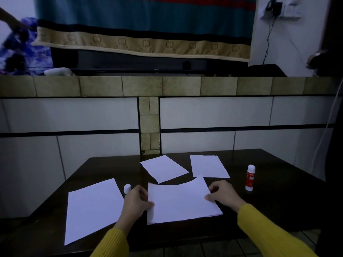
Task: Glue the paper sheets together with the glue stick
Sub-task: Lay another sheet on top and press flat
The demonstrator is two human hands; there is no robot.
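We hold the middle sheet (182,201) by its side edges, left hand (136,202) and right hand (223,194) each pinching it, far edge bowed up. Right of this sheet the glue stick (250,178) stands upright; its cap (127,188) sits just left. We should square edges, then press flat outward

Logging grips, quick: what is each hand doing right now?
Left hand: pinches the left edge of the paper sheet.
Right hand: pinches the same sheet's right edge.
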